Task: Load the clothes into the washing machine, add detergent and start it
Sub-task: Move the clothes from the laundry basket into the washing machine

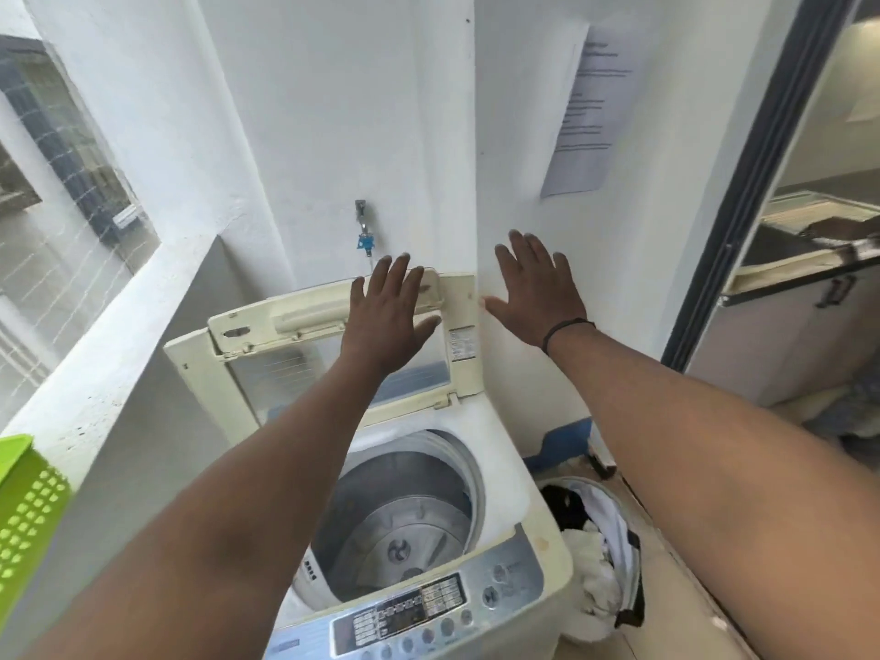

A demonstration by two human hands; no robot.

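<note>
Both hands are stretched forward with fingers straight and spread, grasping nothing; the left hand (385, 316) lies flat in front of the raised lid (295, 326) of the washing machine (528, 526), fingertips at its top edge, though whether it actually presses the lid I cannot tell; the right hand (538, 292) hovers at the white wall just right of the lid, a dark band (564, 332) round its wrist; the lid stands folded up and back, its long edge running left to right, with one small sticker on its right frame whose print is too fine to read; below it the one drum (405, 512) opens straight upward and shows only bare metal; the grey control panel (419, 616) faces up at the near edge, its buttons and labels blurred; on the floor just right of the machine sits one laundry basket (628, 564) holding dark and white clothes (590, 550); one tap (364, 228) with a blue fitting juts from the wall above the lid; one printed sheet (590, 111) hangs on the wall, illegible; a green perforated basket (26, 512) shows at the left edge.
</note>
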